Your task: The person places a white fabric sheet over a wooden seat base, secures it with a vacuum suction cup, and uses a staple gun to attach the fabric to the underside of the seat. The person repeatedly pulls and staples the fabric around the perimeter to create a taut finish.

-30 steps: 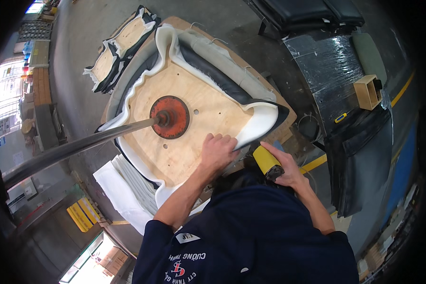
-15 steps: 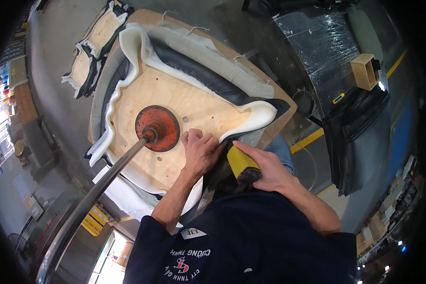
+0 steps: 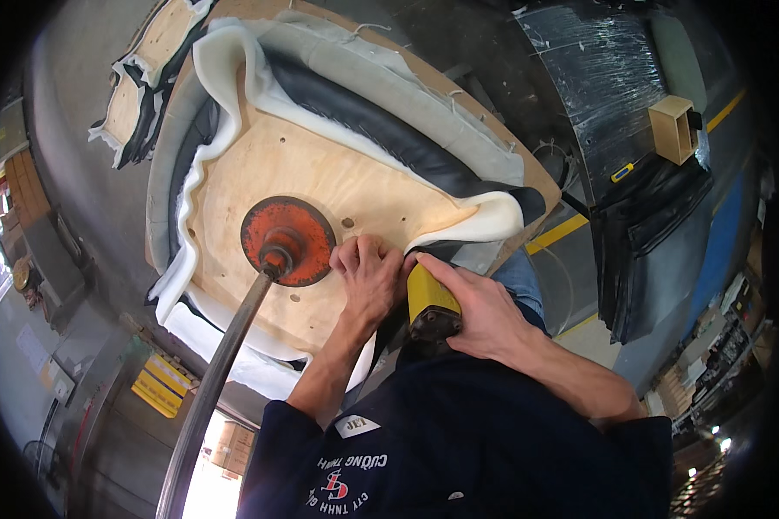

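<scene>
Head view, centre: the right hand (image 3: 486,313) wraps a yellow staple gun (image 3: 431,294). Beside it, the left hand (image 3: 370,278) curls over the plywood panel (image 3: 307,173); its grip I cannot tell.

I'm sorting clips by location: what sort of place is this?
Probably an upholstery workshop: a wooden panel edged with white padding, a yellow tool in the right hand, and draped black sheets.
</scene>
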Demonstrator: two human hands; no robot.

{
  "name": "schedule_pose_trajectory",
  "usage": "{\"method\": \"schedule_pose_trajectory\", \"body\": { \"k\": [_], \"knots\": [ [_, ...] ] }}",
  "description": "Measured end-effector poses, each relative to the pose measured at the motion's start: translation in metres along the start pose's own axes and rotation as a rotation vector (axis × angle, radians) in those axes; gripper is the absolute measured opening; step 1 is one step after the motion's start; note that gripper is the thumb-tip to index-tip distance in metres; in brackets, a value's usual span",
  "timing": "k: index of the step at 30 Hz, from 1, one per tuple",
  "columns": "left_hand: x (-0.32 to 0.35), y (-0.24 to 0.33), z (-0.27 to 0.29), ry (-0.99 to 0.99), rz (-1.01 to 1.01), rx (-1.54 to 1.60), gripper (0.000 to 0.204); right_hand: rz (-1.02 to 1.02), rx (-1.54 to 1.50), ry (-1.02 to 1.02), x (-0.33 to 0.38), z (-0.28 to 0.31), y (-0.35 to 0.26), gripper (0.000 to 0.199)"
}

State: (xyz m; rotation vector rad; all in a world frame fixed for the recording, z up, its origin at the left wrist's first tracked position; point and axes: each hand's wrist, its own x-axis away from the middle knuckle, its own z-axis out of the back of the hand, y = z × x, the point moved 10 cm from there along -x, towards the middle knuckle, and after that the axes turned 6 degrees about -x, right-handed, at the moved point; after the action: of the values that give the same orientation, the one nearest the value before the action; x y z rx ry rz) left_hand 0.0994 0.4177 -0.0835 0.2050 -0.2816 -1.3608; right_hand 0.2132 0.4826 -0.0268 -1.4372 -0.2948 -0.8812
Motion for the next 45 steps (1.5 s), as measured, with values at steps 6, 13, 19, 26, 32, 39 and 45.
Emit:
{"method": "schedule_pose_trajectory", "body": {
  "k": [6,13,19,26,32,39,45],
  "knots": [
    [0.013,-0.003,-0.012,0.063,0.014,-0.036,0.023,0.044,0.018,0.045,0.002,0.002,0.000,0.093],
    [0.023,-0.003,0.031,0.001,0.175,-0.079,0.027,0.045,0.210,0.062,-0.009,0.014,-0.004,0.085],
    [0.136,0.013,0.041,-0.147,0.410,-0.057,0.058,0.087,0.047,-0.028,-0.023,0.044,-0.015,0.065],
    [0.201,0.065,0.028,0.064,0.580,0.039,0.033,0.106,0.088,-0.221,-0.059,0.068,-0.029,0.043],
    [0.165,0.093,0.028,0.185,0.564,-0.038,0.021,0.351,0.149,-0.130,-0.022,0.065,-0.021,0.076],
    [0.141,0.093,0.028,0.054,0.520,0.045,0.030,0.251,-0.341,-0.041,0.063,0.009,0.087,0.082],
    [0.139,0.081,0.018,-0.118,0.382,-0.022,0.036,0.489,-0.143,0.150,0.083,-0.031,0.092,0.085]
  ]
}}
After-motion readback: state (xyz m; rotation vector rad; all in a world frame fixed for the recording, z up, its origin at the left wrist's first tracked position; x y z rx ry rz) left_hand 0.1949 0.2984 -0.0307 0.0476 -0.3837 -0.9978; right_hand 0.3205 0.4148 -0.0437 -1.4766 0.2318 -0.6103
